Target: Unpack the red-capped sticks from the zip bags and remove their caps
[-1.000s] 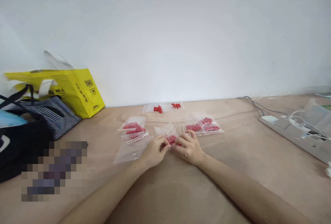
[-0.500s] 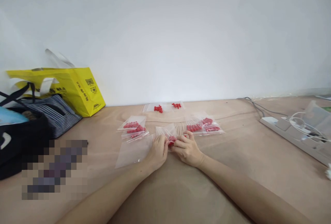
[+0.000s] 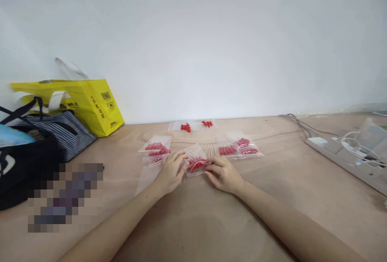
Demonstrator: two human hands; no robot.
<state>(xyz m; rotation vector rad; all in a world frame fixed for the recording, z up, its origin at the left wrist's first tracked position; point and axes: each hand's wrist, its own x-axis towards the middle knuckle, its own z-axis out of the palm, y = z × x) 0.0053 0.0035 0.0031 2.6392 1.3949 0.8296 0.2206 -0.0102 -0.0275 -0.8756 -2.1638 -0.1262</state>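
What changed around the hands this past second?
The left hand moved left and the right hand shifted slightly right, widening the gap between them and exposing more of the clear bag with red pieces. Whether either let go is unclear. Unchanged: left bag stack, right bag stack, bags by the wall.

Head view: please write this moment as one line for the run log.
left hand: by left edge of clear bag; right hand: at its right edge; clear bag: red pieces inside; more bags: around on table
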